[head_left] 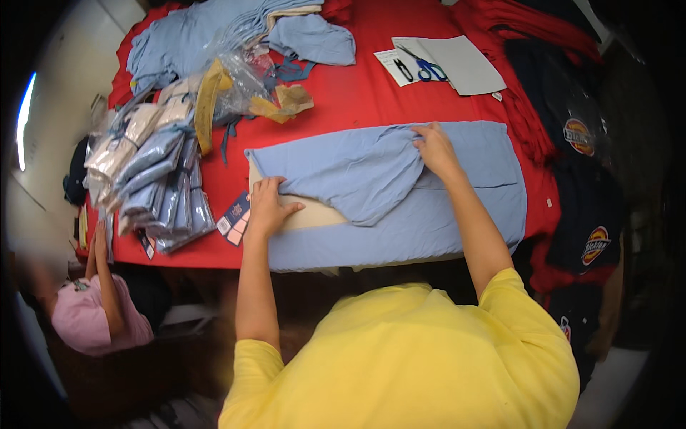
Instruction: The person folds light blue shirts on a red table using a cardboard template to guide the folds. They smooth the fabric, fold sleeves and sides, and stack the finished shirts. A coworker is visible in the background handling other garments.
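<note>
A light blue cloth garment (464,196) lies spread on the red-covered table in front of me, with a loose, wrinkled part folded across its middle. Between its layers shows a flat cream panel (314,213); card or cloth, I cannot tell. My left hand (266,207) rests at the panel's left end, thumb spread from the fingers, fingertips by the edge of the blue cloth. Farther right, my right hand (436,150) pinches the folded part near the garment's far edge. A dark printed tag (236,217) lies just left of my left hand.
Plastic-wrapped folded garments (161,179) are piled at the left, beside yellow-brown tape (207,107). Blue garments (207,36) lie at the back. Blue-handled scissors (429,70) and black snips (404,69) rest on papers. Dark garments (586,207) hang right. A person in pink (100,311) sits left.
</note>
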Available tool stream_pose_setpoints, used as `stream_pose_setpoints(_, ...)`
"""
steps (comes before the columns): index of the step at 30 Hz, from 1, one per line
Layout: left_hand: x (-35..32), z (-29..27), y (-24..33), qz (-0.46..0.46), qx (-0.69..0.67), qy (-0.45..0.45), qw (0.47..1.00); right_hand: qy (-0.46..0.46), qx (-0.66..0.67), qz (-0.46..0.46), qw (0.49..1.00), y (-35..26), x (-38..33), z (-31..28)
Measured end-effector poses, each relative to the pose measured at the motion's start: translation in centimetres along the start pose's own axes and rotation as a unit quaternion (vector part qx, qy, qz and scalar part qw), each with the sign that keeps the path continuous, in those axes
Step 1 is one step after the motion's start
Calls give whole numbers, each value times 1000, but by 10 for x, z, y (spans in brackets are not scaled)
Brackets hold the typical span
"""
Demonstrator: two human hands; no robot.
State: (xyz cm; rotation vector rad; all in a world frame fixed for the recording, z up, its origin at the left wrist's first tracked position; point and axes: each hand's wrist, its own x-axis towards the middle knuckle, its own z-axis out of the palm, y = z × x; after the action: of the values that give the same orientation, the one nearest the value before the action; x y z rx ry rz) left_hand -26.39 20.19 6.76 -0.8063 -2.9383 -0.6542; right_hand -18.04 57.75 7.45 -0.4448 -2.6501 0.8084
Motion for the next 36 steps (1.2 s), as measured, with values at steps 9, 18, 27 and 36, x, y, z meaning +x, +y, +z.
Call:
stream_pose_setpoints(9,-4,-1,-3,13,-36,7,999,-650,247,-48,717,-86,-154,0)
stream_pose_setpoints(18,-18,6,-9,7,-33,41,999,-547,196,98,808,-22,-222,152)
stream_pose_setpoints(27,2,-24,-7,-109,-130,-125,978,-683,49,31,728,-106,-167,60)
stream_pose_setpoints(36,31,-29,-32,-184,-210,-181,943,-264,820,227,455,-136,-56,42)
